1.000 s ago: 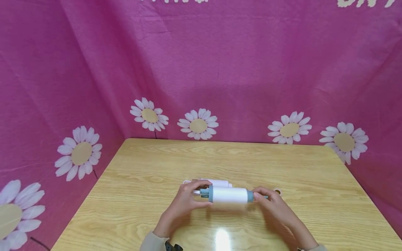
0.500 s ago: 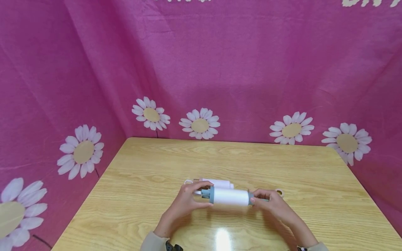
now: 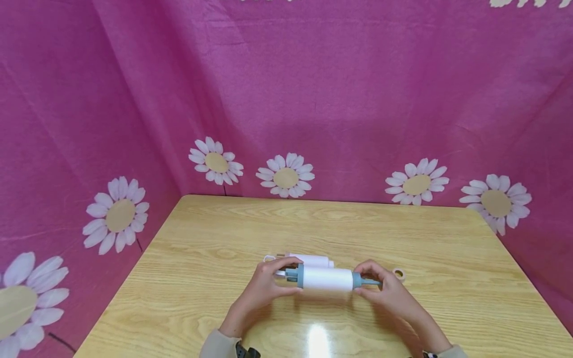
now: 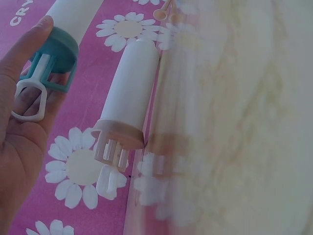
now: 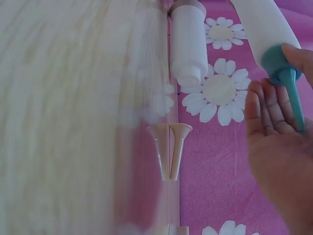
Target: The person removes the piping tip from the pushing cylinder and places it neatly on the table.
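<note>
Table (image 3: 224, 223): across the lower half.
Tube (image 3: 328, 279): lower middle of the frame, level, above the table; better to keep it straight.
Left hand (image 3: 262, 287): thumb and fingers pinch the collar (image 3: 301, 276); should hold steady.
Right hand (image 3: 388, 292): thumb and fingers pinch the cap (image 3: 356, 280); should not bend the nozzle (image 5: 293, 100).
Pink tube (image 3: 309, 260): just above; avoid knocking it.

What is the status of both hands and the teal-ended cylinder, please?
Left hand gripping plunger end, right hand pinching nozzle end. Teal-ended cylinder held roughly level off table. Second cylinder, small flared piece beyond, seemingly not obstructing.
</note>
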`<state>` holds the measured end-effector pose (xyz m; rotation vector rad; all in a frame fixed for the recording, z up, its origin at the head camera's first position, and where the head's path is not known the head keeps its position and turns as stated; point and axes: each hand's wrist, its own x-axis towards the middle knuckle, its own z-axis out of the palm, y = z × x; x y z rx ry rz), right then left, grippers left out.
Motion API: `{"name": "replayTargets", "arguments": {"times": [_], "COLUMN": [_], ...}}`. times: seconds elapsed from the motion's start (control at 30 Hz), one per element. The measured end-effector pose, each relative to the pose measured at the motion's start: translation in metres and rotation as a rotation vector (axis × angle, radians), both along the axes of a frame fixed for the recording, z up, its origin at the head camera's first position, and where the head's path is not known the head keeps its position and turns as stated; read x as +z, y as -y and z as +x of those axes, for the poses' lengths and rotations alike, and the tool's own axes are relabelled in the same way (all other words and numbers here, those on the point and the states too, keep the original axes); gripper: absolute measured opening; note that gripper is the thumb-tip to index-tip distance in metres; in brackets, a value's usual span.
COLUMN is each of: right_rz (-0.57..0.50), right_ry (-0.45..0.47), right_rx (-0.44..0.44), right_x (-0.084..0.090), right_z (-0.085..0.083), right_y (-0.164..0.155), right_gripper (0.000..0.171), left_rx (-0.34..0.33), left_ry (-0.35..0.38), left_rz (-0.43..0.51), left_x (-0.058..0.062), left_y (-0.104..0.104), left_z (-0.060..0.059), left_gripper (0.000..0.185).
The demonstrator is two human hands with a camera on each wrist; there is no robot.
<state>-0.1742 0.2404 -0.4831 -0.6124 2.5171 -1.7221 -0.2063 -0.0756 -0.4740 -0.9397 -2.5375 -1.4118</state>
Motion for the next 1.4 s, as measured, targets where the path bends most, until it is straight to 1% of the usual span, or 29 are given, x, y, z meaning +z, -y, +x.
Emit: {"name": "replayTargets", "arguments": {"times": [0.13,0.27,0.33,0.4,0.47,0.53,0.57,0.63,0.7,0.77,0.87,0.93,1.03,1.13,1.2,1.27,1.4], "right_rz": [-0.018,-0.020,-0.028,-0.040,-0.038,-0.011,0.008,0.054,0.073,0.067,0.058,0.056,0.050,0.039,0.036,0.029,0.013], "right_ry": [-0.138,-0.188,-0.175,-0.133,-0.070,0.000,0.025,0.048,0.043,0.071,0.120,0.160,0.162,0.131,0.093,0.056,-0.017], "right_rx": [0.025,0.028,0.024,0.011,-0.010,-0.027,-0.029,-0.030,-0.003,0.010,0.027,0.012,0.004,-0.006,-0.016,-0.033,-0.050], "right_x": [-0.0021,-0.0028,-0.0016,0.0004,0.0024,0.0045,0.0051,0.0058,0.0056,0.0053,0.0046,0.0045,0.0042,0.0031,0.0016,0.0002,-0.0018], "right_z": [-0.0011,-0.0010,-0.0005,0.0002,0.0005,0.0001,-0.0003,-0.0017,-0.0035,-0.0045,-0.0056,-0.0052,-0.0039,-0.0022,-0.0015,-0.0010,0.0003], "right_y": [0.0025,0.0044,0.0043,0.0037,0.0023,0.0011,0.0003,-0.0009,-0.0019,-0.0022,-0.0014,-0.0007,-0.0004,-0.0002,0.0001,0.0006,0.0015], "right_gripper": [0.029,0.034,0.036,0.036,0.031,0.023,0.021,0.027,0.035,0.038,0.035,0.030,0.023,0.017,0.015,0.015,0.021], "left_rx": [0.006,0.007,0.009,0.008,0.010,0.009,0.008,0.002,-0.008,-0.021,-0.037,-0.041,-0.041,-0.039,-0.041,-0.042,-0.041], "left_ry": [0.011,0.015,0.016,0.011,0.011,0.008,0.008,0.015,0.017,0.018,0.011,0.009,0.012,0.020,0.019,0.013,0.007], "left_rz": [0.002,0.003,0.000,-0.003,-0.007,-0.011,-0.010,-0.007,0.000,0.008,0.014,0.015,0.016,0.018,0.023,0.028,0.039], "left_x": [-0.0005,-0.0010,-0.0012,-0.0015,-0.0021,-0.0025,-0.0026,-0.0028,-0.0027,-0.0027,-0.0027,-0.0026,-0.0026,-0.0029,-0.0033,-0.0036,-0.0041], "left_y": [0.0006,0.0019,0.0026,0.0033,0.0035,0.0038,0.0039,0.0043,0.0042,0.0040,0.0034,0.0031,0.0030,0.0032,0.0032,0.0033,0.0034], "left_z": [-0.0002,-0.0005,-0.0005,-0.0007,-0.0007,-0.0007,-0.0006,-0.0003,-0.0001,0.0001,0.0002,0.0002,0.0004,0.0008,0.0008,0.0005,-0.0003], "left_gripper": [0.053,0.052,0.052,0.052,0.052,0.052,0.052,0.052,0.052,0.052,0.052,0.052,0.052,0.053,0.053,0.054,0.054]}}
